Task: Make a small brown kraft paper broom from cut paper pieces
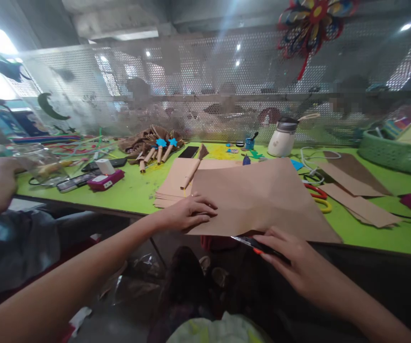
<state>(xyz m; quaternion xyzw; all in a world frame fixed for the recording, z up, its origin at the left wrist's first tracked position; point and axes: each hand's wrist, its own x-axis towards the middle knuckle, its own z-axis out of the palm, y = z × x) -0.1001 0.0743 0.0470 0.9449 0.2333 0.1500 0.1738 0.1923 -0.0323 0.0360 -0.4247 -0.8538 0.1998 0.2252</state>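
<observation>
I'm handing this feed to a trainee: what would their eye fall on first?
Probably the big brown sheet on the green table, the left hand resting on it and the right hand holding a black cutter at its near edge. Next, likely the colourful flower-shaped ornament at upper right.

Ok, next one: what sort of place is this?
Probably a craft workshop or classroom, though the view can't settle which: brown paper lies on a green table, brown rolls with blue cut-outs sit behind, and a colourful ornament hangs above.
</observation>
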